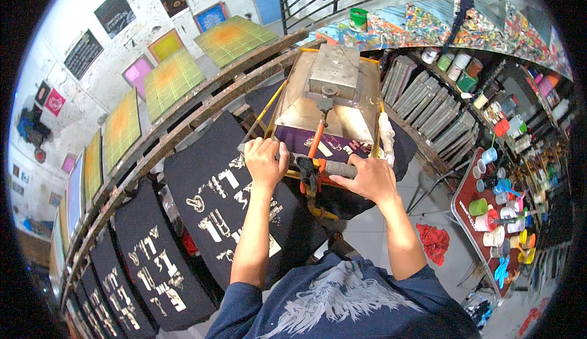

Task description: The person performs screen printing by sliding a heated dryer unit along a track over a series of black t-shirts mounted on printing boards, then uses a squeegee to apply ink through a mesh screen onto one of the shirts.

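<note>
My left hand (267, 163) is closed round the left end of a crossbar, and my right hand (370, 180) wraps its right end. Grey wrapping covers this handlebar (340, 169). It sits at the near side of a heat press-like machine with a yellow frame, a flat pale plate (293, 117) and a metal box (334, 70) on top. An orange lever (317, 138) rises between my hands. Under the plate's near edge shows dark printed cloth (287, 138). Left of the machine, a black T-shirt (205, 149) with cream print lies on a board, partly behind my left forearm.
More printed black shirts (143, 241) lie in a row to the left, beside a wooden rail (177, 132). Green-yellow boards (174, 84) lean beyond it. At right are stacked frames (428, 103), a red table (468, 216) with paint pots, and a red cloth (433, 243) on the floor.
</note>
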Demonstrator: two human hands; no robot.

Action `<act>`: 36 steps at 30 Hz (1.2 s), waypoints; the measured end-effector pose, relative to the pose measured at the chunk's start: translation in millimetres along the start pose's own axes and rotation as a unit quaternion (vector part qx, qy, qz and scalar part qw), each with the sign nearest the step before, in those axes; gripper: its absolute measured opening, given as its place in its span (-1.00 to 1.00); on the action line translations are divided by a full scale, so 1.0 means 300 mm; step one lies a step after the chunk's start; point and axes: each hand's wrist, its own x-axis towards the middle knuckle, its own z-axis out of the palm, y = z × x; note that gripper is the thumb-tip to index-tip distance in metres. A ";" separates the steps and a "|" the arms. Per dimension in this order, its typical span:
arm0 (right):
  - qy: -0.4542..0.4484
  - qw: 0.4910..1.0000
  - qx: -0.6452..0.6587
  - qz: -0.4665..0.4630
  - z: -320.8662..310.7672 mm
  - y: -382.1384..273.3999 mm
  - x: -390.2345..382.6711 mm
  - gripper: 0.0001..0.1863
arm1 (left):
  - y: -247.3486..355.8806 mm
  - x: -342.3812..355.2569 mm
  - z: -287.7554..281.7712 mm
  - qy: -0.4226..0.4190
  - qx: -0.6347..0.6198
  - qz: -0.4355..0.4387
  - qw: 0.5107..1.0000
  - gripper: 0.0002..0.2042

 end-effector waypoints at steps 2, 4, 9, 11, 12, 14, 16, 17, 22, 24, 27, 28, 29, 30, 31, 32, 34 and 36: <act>0.003 1.000 -0.008 0.011 0.005 -0.015 -0.007 -0.32 | -0.009 -0.007 0.001 0.010 -0.001 0.002 1.000 -0.75; 0.007 0.999 -0.026 0.023 0.011 -0.025 -0.014 -0.35 | -0.013 -0.011 0.005 0.017 -0.006 0.002 1.000 -0.73; 0.059 0.996 -0.050 0.042 0.045 -0.043 -0.038 -0.37 | -0.008 -0.013 -0.012 0.005 -0.020 0.011 1.000 -0.71; 0.098 0.993 -0.067 0.024 0.063 -0.050 -0.048 -0.40 | -0.014 -0.013 -0.013 0.004 -0.026 0.014 1.000 -0.71; 0.087 0.992 -0.083 0.026 0.069 -0.039 -0.058 -0.36 | -0.004 -0.026 -0.004 0.003 -0.033 0.007 0.999 -0.71; 0.084 0.991 -0.097 0.032 0.080 -0.038 -0.055 -0.21 | -0.010 -0.007 -0.015 0.000 -0.036 0.014 0.999 -0.71; 0.076 0.992 -0.092 0.045 0.077 -0.040 -0.058 -0.21 | -0.007 -0.013 -0.021 -0.010 -0.027 0.016 0.999 -0.70; 0.081 0.991 -0.093 0.045 0.078 -0.043 -0.058 -0.22 | -0.012 -0.014 -0.028 -0.022 -0.024 0.017 0.999 -0.70; 0.103 0.990 -0.085 0.040 0.082 -0.053 -0.056 -0.25 | -0.027 -0.013 -0.036 -0.025 -0.041 0.030 0.998 -0.69; 0.088 0.991 -0.091 0.051 0.076 -0.061 -0.055 -0.27 | -0.035 -0.014 -0.039 -0.037 -0.037 0.032 0.998 -0.69; 0.082 0.991 -0.095 0.050 0.068 -0.065 -0.058 -0.29 | -0.026 -0.012 -0.042 -0.040 -0.042 0.028 0.998 -0.68; 0.083 0.991 -0.094 0.047 0.068 -0.063 -0.058 -0.29 | -0.022 -0.011 -0.042 -0.038 -0.045 0.028 0.998 -0.68; 0.081 0.992 -0.087 0.046 0.067 -0.062 -0.058 -0.30 | -0.018 -0.010 -0.043 -0.036 -0.047 0.028 0.998 -0.67; 0.080 0.993 -0.080 0.046 0.065 -0.061 -0.056 -0.30 | -0.015 -0.011 -0.044 -0.037 -0.050 0.024 0.998 -0.67; 0.077 0.993 -0.072 0.045 0.068 -0.059 -0.057 -0.30 | -0.008 -0.010 -0.053 -0.038 -0.052 0.020 0.998 -0.67; 0.091 0.993 -0.072 0.036 0.074 -0.055 -0.057 -0.30 | -0.003 -0.009 -0.057 -0.040 -0.054 0.016 0.998 -0.67; 0.115 0.991 -0.072 0.020 0.087 -0.047 -0.060 -0.31 | -0.005 -0.009 -0.056 -0.035 -0.054 0.024 0.998 -0.67; 0.119 0.990 -0.077 0.015 0.088 -0.042 -0.061 -0.32 | -0.001 -0.007 -0.059 -0.038 -0.059 0.021 0.997 -0.67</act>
